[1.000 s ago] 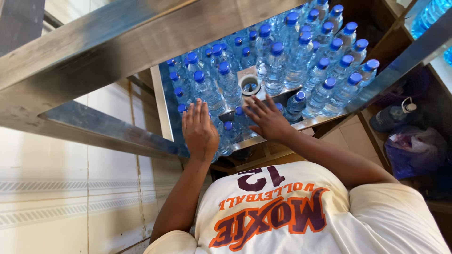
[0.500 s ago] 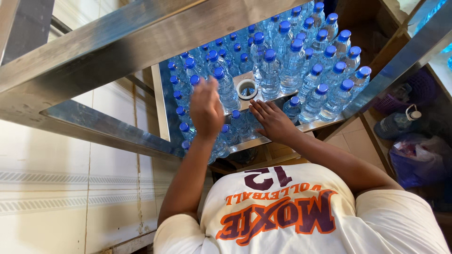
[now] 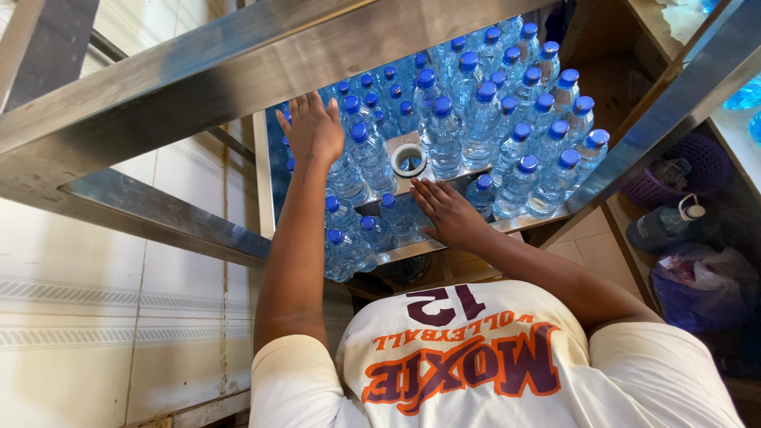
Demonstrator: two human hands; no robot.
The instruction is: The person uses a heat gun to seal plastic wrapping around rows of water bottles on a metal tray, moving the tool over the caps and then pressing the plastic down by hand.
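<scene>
L hand (image 3: pixel 315 127) flat, fingers spread on blue-capped bottles (image 3: pixel 476 119); R hand (image 3: pixel 449 212) released, flat on steel tray (image 3: pixel 412 250).

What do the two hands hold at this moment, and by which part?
Nothing is clearly held. The left hand lies open over the blue-capped clear plastic water bottles; the right hand rests flat on the steel table.

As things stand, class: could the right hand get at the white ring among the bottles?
Probably yes. The right hand lies flat on the steel table, and the white ring sits just beyond its fingertips in a bare gap. Bottles flank that gap, but none stands between hand and ring.
</scene>
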